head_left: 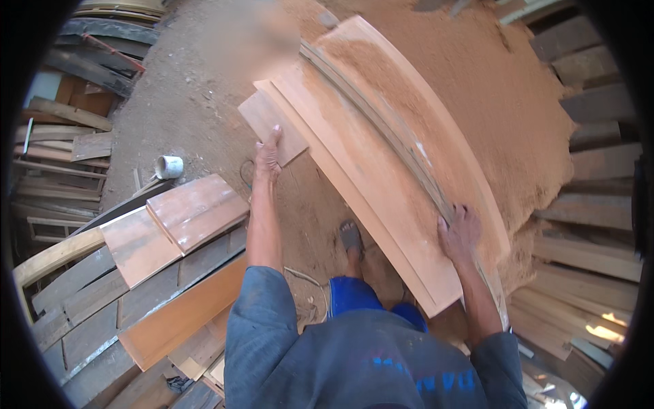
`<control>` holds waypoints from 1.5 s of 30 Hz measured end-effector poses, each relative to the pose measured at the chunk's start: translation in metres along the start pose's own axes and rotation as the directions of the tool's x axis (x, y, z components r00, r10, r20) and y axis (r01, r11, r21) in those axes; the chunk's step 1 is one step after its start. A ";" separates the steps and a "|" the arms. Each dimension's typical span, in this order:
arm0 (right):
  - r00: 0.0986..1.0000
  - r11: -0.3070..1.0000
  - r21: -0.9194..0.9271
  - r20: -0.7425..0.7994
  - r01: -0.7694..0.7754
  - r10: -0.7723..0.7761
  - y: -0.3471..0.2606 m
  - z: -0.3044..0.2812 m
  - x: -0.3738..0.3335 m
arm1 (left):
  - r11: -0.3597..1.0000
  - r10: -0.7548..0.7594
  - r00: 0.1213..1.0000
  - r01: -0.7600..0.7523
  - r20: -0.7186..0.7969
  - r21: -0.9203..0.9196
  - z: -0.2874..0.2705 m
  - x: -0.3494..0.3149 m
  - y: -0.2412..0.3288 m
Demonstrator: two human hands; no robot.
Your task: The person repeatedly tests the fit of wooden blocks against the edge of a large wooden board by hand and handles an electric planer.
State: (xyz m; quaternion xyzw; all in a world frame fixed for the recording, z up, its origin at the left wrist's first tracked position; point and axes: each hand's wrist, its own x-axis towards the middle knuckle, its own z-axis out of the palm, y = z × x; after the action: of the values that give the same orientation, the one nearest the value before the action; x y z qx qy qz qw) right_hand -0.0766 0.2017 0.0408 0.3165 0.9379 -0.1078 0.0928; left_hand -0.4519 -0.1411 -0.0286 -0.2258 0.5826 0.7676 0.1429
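Note:
My left hand is closed on the near edge of a short wooden board, its thumb lying along the top face. This board is held beside the left edge of long stacked wooden planks. My right hand lies palm down over a long, narrow grey-brown strip, near its close end. Its fingers reach onto the sawdust-covered wood beyond the strip. The strip runs lengthwise along the planks. A blurred patch hides their far left end.
Several boards are piled at the left, near a white paint-stained cup on the dirt floor. Stacked timber lines the right side, and more wood fills the far left. Sawdust covers the ground behind the planks.

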 end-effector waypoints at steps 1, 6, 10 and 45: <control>1.000 1.000 0.016 0.023 -0.009 0.009 -0.002 -0.001 0.003 | 0.996 0.077 0.997 -0.076 -0.029 0.044 -0.004 -0.011 -0.011; 0.999 0.999 0.038 -0.035 0.017 -0.016 -0.002 0.001 0.008 | 0.999 0.021 0.993 -0.024 0.116 0.026 0.008 -0.136 -0.070; 0.989 0.996 0.034 -0.125 0.082 -0.077 0.000 0.008 0.010 | 0.998 0.032 1.000 -0.032 0.001 0.055 0.022 -0.252 -0.136; 0.989 0.993 0.000 -0.092 0.118 -0.117 0.009 0.011 0.002 | 0.980 -0.072 0.972 0.111 0.223 -0.166 -0.018 -0.436 -0.281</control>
State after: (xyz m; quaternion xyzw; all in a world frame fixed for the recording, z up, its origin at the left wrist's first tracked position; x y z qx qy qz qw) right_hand -0.0714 0.2070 0.0290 0.2655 0.9579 -0.1009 0.0422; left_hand 0.0607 -0.0605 -0.0415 -0.1797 0.4818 0.8289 0.2201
